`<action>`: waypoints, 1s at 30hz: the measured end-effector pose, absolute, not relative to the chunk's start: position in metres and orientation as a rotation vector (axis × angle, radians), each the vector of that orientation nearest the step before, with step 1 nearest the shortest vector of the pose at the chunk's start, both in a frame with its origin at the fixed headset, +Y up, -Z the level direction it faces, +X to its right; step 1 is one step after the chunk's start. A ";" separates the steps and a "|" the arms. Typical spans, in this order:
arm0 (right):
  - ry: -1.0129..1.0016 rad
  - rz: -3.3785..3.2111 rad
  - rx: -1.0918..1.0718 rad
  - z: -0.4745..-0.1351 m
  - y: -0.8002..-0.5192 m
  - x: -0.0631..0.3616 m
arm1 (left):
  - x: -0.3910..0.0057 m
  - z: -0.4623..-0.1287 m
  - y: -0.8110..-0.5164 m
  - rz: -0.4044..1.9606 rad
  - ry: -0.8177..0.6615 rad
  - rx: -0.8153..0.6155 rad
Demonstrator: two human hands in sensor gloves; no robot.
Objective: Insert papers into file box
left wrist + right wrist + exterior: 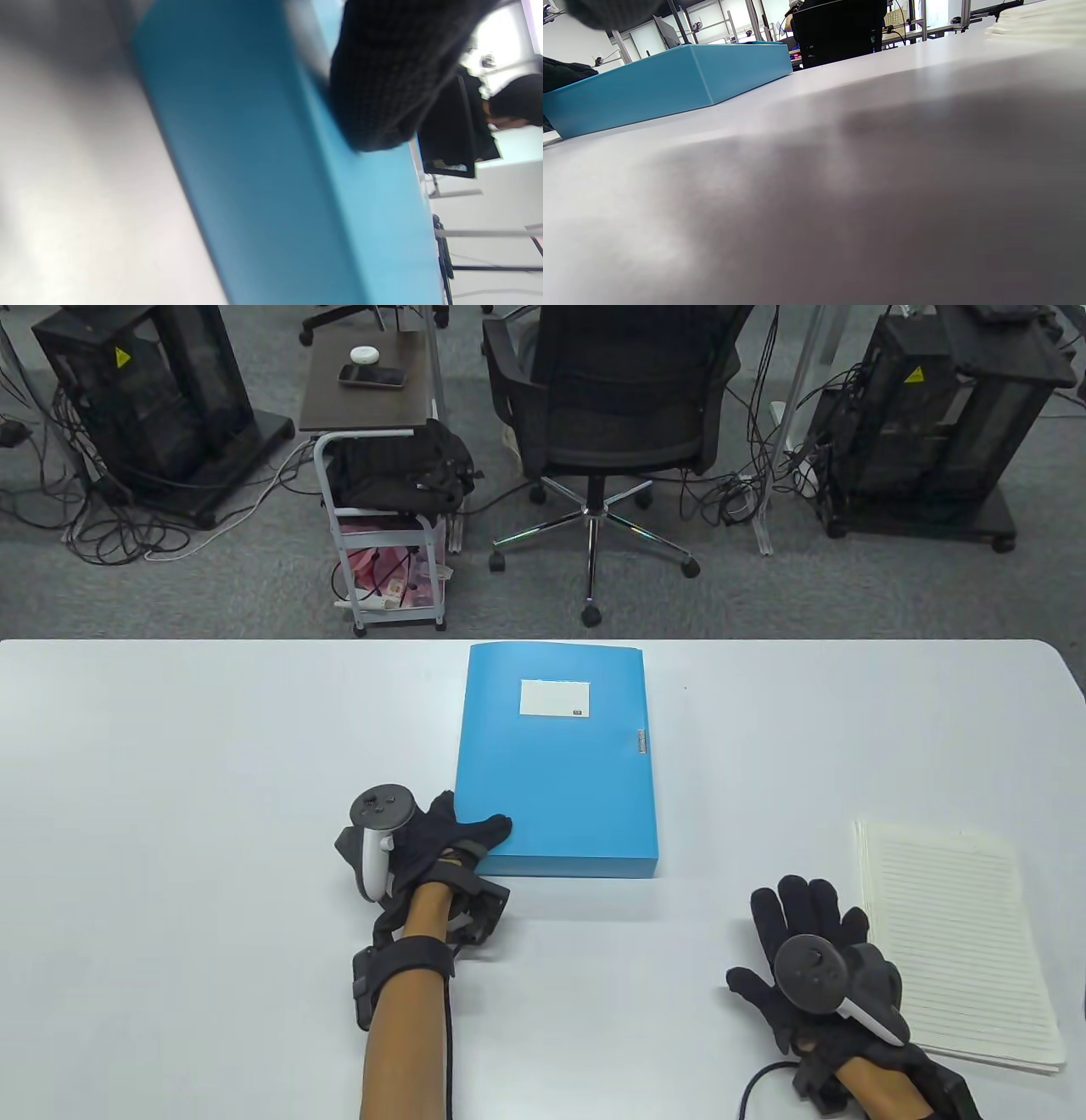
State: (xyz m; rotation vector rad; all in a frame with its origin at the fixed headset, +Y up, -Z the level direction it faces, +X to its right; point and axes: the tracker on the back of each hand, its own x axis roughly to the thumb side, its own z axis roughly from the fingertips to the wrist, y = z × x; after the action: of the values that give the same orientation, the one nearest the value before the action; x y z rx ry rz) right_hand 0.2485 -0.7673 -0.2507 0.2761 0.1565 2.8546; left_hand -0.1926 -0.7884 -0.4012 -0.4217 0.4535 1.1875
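Observation:
A closed blue file box [556,759] lies flat in the middle of the white table, white label up, clasp on its right edge. My left hand [450,836] grips its near left corner, thumb on the lid. The left wrist view shows the thumb [382,84] on the blue box [263,178]. A stack of lined papers [954,937] lies at the right. My right hand [806,937] rests flat on the table with fingers spread, just left of the papers, holding nothing. The right wrist view shows the box [666,84] and the paper stack [1037,21].
The white table [170,814] ends at a far edge, with an office chair [611,415], a small cart [386,500] and equipment racks on the floor beyond.

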 end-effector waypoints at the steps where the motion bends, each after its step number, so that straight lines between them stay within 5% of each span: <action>1: 0.159 2.851 0.277 -0.251 -0.767 0.249 | -0.194 -0.404 -0.792 1.250 0.458 -0.463; 7: 0.167 2.825 0.264 -0.254 -0.766 0.253 | -0.196 -0.411 -0.788 1.249 0.401 -0.506; 10: 0.170 2.818 0.265 -0.253 -0.766 0.254 | -0.195 -0.402 -0.777 1.397 0.337 -0.403; 12: 0.157 2.818 0.271 -0.253 -0.765 0.254 | -0.189 -0.388 -0.764 1.619 0.320 -0.361; 15: 0.149 2.817 0.274 -0.252 -0.765 0.253 | -0.182 -0.353 -0.736 1.532 0.357 -0.271; 22: 0.129 2.781 0.230 -0.253 -0.764 0.262 | -0.165 -0.269 -0.696 1.463 0.237 -0.423; 30: 0.127 2.745 0.179 -0.255 -0.765 0.273 | -0.151 -0.244 -0.713 1.374 0.296 -0.525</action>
State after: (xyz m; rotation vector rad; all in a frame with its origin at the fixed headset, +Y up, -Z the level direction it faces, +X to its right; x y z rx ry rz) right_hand 0.2733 -0.7655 -0.2548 0.1792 0.1273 2.7452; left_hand -0.1511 -0.7133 -0.2438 -0.5250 0.2960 1.3735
